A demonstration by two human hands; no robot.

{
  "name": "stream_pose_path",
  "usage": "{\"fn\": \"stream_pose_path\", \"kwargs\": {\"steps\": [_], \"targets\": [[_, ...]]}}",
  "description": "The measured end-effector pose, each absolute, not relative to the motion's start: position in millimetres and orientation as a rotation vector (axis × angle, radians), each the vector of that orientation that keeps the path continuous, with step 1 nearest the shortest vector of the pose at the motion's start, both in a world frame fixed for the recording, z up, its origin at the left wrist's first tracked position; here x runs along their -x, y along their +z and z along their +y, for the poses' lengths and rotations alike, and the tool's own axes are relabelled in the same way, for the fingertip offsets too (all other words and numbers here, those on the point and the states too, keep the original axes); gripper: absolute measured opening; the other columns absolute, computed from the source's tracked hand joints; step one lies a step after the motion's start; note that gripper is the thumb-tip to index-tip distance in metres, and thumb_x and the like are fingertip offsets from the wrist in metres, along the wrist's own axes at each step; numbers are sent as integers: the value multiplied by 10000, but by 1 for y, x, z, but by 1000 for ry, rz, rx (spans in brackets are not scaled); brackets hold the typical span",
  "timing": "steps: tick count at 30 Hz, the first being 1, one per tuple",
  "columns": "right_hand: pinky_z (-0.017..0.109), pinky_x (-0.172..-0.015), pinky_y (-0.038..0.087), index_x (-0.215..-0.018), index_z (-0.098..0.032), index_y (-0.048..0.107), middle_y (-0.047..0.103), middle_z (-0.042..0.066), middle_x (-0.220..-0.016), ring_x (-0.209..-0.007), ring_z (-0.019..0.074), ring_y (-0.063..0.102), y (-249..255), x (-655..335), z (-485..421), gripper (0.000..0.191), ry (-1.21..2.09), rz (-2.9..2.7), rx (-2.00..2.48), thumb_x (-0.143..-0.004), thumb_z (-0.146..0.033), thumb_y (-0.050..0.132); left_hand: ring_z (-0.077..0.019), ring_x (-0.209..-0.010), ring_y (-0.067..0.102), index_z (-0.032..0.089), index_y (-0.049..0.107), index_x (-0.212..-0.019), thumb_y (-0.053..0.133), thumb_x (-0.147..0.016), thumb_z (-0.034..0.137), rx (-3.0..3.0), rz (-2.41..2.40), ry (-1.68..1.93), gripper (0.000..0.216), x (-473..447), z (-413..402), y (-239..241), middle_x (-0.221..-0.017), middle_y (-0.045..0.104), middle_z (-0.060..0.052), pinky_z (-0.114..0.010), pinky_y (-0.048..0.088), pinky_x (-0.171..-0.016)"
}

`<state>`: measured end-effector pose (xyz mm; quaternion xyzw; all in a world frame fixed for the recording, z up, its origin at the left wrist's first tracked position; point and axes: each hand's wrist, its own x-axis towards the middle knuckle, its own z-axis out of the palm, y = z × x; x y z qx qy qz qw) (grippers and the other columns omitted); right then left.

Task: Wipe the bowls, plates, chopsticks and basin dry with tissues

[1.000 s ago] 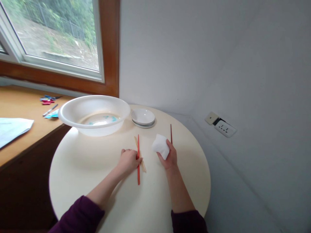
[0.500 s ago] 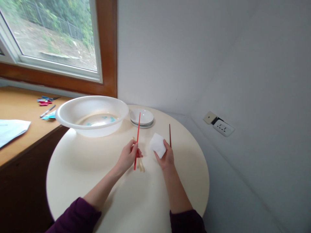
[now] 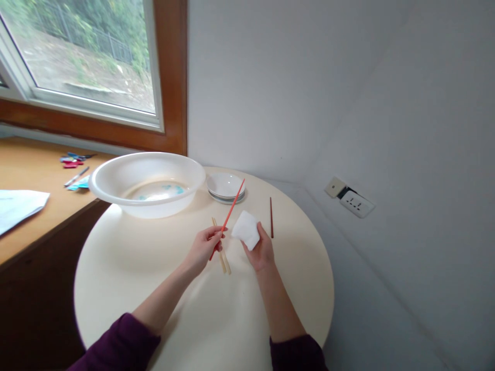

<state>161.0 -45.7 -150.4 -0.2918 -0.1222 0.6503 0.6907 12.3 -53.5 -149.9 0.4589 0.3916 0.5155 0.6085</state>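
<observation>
Pinched in my left hand (image 3: 205, 248) is a red chopstick (image 3: 234, 205), slanting up and to the right above the table. My right hand (image 3: 261, 250) grips a folded white cloth or paper wipe (image 3: 246, 230), just right of the chopstick; its exact material is unclear. Beneath my left hand lies a pair of pale wooden chopsticks (image 3: 225, 262) on the table, partly covered by the fingers. A dark red-brown chopstick (image 3: 271, 217) rests on the table beyond my right hand.
The round cream table (image 3: 127, 268) carries a large translucent basin (image 3: 147, 206) at its back left. A stack of small white dishes (image 3: 220, 183) stands beside it. Papers (image 3: 21, 208) and a pen (image 3: 76, 176) lie on the wooden desk (image 3: 58, 206). A wall socket (image 3: 356, 202) is at right.
The red chopstick has swung from nearly upright to a rightward slant in my left hand. My right hand has shifted slightly left with the white wipe, closer to the chopstick.
</observation>
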Motion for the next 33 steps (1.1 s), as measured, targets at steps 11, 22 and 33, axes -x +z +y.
{"fn": "stream_pose_path", "kwargs": {"steps": [11, 22, 33], "targets": [[288, -753, 510, -893, -183, 626, 702, 13, -878, -802, 146, 647, -153, -161, -45, 149, 1517, -320, 597, -804, -251, 527, -25, -410, 314, 96, 646, -845, 653, -639, 340, -922, 732, 1144, 319, -12, -55, -146, -575, 510, 20, -208, 210, -418], [293, -739, 505, -882, -187, 627, 698, 7, -844, -774, 149, 635, -144, -157, -52, 189, 1588, -357, 613, -828, -276, 470, -14, -361, 265, 154, 587, -962, 669, -651, 377, -1009, 727, 973, 391, -17, -59, -150, -496, 454, 70, -186, 153, -394], [316, -798, 465, -813, -178, 639, 688, 31, -845, -837, 158, 615, -147, -158, -55, 186, 1699, -567, 507, -763, -249, 476, -39, -407, 305, 122, 556, -608, 664, -627, 407, -1007, 709, 937, 305, -16, -55, -152, -447, 393, 62, -220, 209, -447]]}}
